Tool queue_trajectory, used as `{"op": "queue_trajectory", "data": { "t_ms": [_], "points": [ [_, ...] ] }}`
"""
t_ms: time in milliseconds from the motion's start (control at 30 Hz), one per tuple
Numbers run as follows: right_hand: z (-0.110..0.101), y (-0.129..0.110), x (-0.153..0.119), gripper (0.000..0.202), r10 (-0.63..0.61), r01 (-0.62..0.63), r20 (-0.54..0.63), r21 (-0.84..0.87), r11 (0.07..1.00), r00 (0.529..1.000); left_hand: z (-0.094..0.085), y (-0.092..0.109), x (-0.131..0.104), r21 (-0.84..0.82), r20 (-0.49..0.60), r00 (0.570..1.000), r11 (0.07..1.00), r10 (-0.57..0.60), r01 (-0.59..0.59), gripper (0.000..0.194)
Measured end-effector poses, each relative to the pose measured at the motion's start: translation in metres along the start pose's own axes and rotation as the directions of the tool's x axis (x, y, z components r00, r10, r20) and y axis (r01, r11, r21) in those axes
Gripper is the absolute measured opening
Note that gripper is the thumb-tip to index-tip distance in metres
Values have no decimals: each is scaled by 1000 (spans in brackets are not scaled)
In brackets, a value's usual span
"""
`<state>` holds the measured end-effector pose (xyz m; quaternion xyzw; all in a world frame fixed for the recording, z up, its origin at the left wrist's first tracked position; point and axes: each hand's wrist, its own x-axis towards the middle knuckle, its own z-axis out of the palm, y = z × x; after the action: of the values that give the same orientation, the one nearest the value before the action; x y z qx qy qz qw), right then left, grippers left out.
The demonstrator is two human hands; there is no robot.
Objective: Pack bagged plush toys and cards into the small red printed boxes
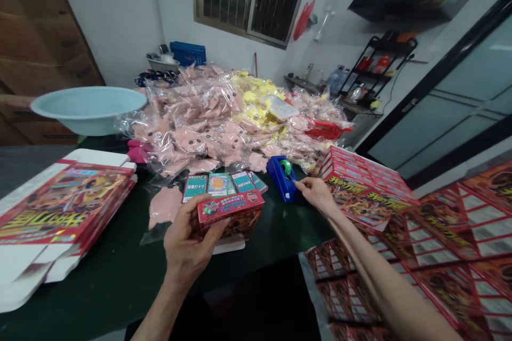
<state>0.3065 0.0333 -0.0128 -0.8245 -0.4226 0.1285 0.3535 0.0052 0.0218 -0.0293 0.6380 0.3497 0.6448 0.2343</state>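
Note:
My left hand (188,242) is wrapped round a small red printed box (234,210), tilted above the dark green tabletop, with a white flap showing under it. At the near end of a blue tape dispenser (282,178) with a green roll (285,167), my right hand (318,194) has its thumb and fingertips pinched together; what lies between them is too small to make out. Behind the red box lie several stacks of teal cards (196,187). A pink animal-shaped piece in a clear bag (165,205) rests left of the cards.
A big heap of bagged pink and yellow pieces (216,133) covers the back. Flattened red cartons (68,202) are stacked at left, near a pale blue basin (90,112). At right stand a block of red boxes (364,178) and many more printed boxes (436,256).

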Motion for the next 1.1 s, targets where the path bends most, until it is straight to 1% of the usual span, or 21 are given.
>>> {"op": "queue_trajectory", "data": {
  "t_ms": [67,133,233,300,400,500,567,633,700,800,900,1000,1033,1100],
  "points": [
    [-2,-1,4,19,64,-69,72,73,995,995,0,0,0,-23,8,1000,1000,-8,8,42],
    [0,-1,4,19,133,-150,115,154,977,984,1,0,1,-33,8,1000,999,-14,15,42],
    [8,-2,1,21,227,-251,113,293,922,967,3,-2,1,-41,-8,1000,999,-22,22,41],
    [16,-3,-2,21,264,-273,79,399,875,961,3,-3,2,-51,-8,1000,998,-30,29,41],
    [26,-1,-8,17,280,-232,-4,548,803,960,4,-4,2,-62,1,999,997,-35,35,40],
    [34,5,-18,17,270,-140,-104,651,746,957,3,-3,2,-66,6,1000,997,-24,25,40],
    [40,12,-25,19,250,-70,-166,687,723,954,2,-2,2,-51,4,1000,998,-24,24,39],
    [46,20,-29,19,227,-18,-209,697,717,951,2,-2,2,-44,-4,1000,999,-28,28,38],
    [54,28,-29,17,208,2,-225,683,730,952,2,-1,2,-52,-11,999,998,-34,33,38],
    [64,39,-26,20,184,-2,-228,624,781,956,2,-1,1,-48,-8,999,998,-37,36,40],
    [68,44,-25,24,150,17,-268,532,846,952,2,-2,1,-13,-27,999,1000,-21,21,40],
    [62,38,-37,18,81,77,-325,445,892,942,3,-1,3,-13,-42,999,1000,-19,18,39],
    [58,33,-46,16,48,104,-334,424,899,941,4,-1,4,-20,-38,999,1000,-17,17,38],
    [48,18,-69,19,-37,170,-319,402,900,947,4,0,6,-31,-22,1000,999,-13,12,36]
  ]
}}
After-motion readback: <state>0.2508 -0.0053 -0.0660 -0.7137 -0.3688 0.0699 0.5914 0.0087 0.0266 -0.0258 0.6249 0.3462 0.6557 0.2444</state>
